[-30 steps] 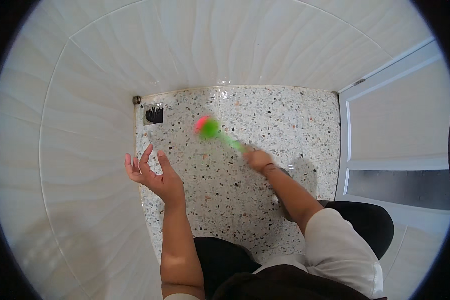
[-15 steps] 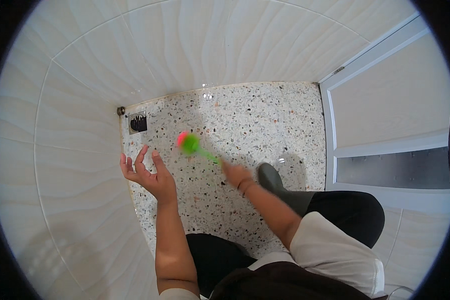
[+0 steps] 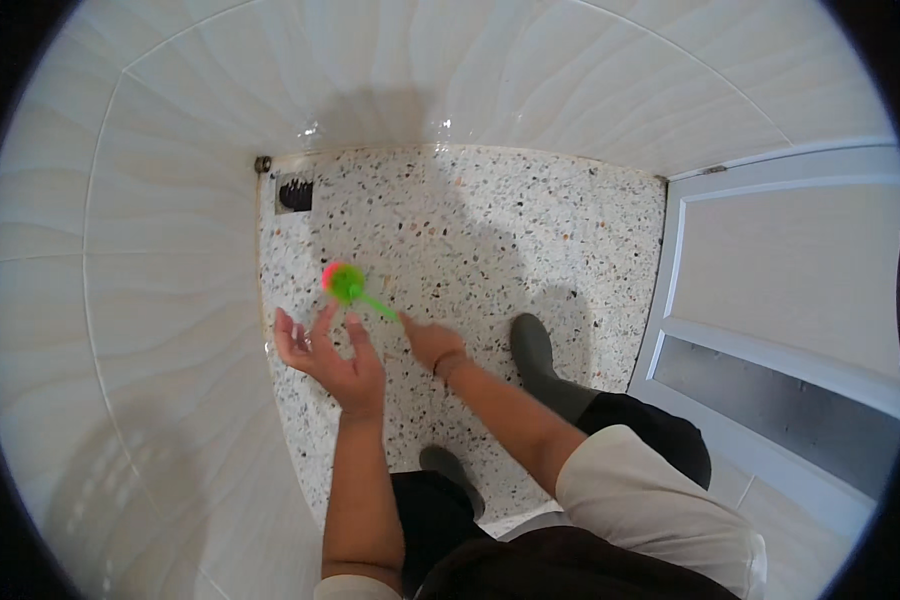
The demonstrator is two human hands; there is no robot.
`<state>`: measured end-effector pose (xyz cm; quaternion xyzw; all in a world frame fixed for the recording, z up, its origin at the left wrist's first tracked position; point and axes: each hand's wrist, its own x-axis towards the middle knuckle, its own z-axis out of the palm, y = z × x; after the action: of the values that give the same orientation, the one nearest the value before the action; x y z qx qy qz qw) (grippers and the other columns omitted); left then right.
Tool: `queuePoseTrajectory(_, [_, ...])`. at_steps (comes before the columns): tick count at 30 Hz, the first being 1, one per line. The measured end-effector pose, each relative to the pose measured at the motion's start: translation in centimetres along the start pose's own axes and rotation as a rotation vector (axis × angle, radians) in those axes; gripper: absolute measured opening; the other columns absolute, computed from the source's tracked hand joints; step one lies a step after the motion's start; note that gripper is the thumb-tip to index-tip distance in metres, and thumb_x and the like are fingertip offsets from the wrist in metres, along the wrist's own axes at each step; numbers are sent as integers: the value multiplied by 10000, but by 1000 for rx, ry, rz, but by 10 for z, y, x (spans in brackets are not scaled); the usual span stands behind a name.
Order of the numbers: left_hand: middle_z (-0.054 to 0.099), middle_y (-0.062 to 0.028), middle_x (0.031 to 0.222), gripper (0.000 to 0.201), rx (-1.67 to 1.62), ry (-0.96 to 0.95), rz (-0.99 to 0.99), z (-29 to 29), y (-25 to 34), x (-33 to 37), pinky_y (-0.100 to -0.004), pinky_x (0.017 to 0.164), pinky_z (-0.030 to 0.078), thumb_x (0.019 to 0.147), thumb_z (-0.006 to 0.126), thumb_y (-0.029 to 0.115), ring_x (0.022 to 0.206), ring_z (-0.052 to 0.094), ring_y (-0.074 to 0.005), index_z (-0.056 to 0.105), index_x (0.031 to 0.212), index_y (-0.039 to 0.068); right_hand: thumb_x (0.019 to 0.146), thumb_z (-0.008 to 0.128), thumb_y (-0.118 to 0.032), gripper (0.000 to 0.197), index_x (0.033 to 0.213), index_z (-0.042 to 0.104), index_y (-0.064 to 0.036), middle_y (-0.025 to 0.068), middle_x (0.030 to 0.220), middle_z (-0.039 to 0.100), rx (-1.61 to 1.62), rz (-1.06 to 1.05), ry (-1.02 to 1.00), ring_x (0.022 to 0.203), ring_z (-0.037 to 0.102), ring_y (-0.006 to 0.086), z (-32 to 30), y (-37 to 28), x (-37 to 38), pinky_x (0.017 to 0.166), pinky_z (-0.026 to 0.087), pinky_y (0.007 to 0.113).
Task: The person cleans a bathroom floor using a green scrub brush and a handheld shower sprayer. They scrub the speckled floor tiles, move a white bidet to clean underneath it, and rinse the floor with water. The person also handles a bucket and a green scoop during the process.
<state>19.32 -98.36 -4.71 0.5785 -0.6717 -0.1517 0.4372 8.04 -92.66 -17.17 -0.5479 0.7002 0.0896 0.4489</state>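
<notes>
Gripping the green brush (image 3: 350,287) by its handle, my right hand (image 3: 428,342) holds its pink-tipped head over the speckled floor (image 3: 490,230), below the corner drain (image 3: 294,194). My left hand (image 3: 328,352) is spread, holding nothing. I'd judge short, firm strokes toward the drain work best.

You are looking at no packages, labels, signs or screens here: nothing of that kind is showing on the walls, the floor or the door.
</notes>
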Motion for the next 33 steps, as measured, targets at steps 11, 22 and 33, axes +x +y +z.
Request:
queuePoseTrajectory(11, [273,-252,1280,278,11,-168,-84,-32,67,-89,-451,984,292,797,594,63,1193,306,-391,581,1068,2,930,376,-267,468,1380,317,-150,211,996,614,151,294,-183,874,607,354,-3,31,-85,718,488,449])
queuePoseTrajectory(22, [512,-142,1083,227,-288,-726,-214,-275,270,-9,-359,839,433,789,603,83,972,519,-299,585,1015,73,904,417,-259,481,1371,355,-159,166,940,625,203,22,-195,652,592,301,-220,-75,-259,569,488,412])
queuePoseTrajectory(33, [552,-104,1005,295,-137,-479,-728,-529,376,-25,-309,767,467,788,627,188,869,581,-217,591,1062,87,828,434,-32,144,930,526,9,126,711,525,326,68,-468,530,513,232,-335,-168,-330,492,474,381])
